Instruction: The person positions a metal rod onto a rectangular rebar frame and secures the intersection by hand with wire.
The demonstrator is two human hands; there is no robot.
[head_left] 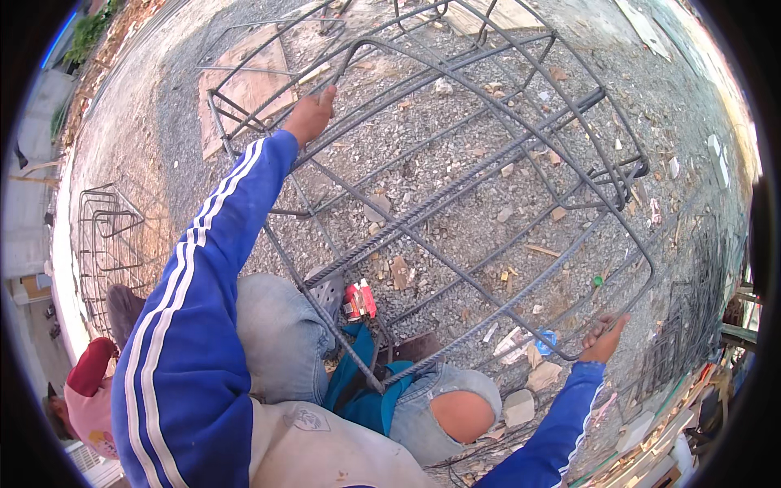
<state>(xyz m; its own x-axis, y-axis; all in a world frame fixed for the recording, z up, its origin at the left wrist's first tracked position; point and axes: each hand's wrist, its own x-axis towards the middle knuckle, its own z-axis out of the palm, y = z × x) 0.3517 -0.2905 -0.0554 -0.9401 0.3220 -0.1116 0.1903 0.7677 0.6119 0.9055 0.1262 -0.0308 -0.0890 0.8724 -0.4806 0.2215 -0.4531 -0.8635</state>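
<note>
Both of my arms reach out over a cage of steel rebar. My left hand (311, 116) is closed around one side of a large rectangular stirrup (649, 262) of bent bar. At the stirrup's opposite side, near its lower right corner, my right hand (604, 337) has its fingers curled around the bar. The stirrup lies tilted across the cage's long ribbed bars (407, 218). More bent stirrups form the cage's far end (602, 88). A teal bag (354, 370) rests between my knees, below the near end of the bars.
Gravel ground (455, 171) shows through the cage, with a red packet (359, 301) and scraps on it. A board (252, 73) lies at far left. More stirrups (114, 232) stand left; another person (89, 398) is behind them. Wood pieces (675, 423) are piled at lower right.
</note>
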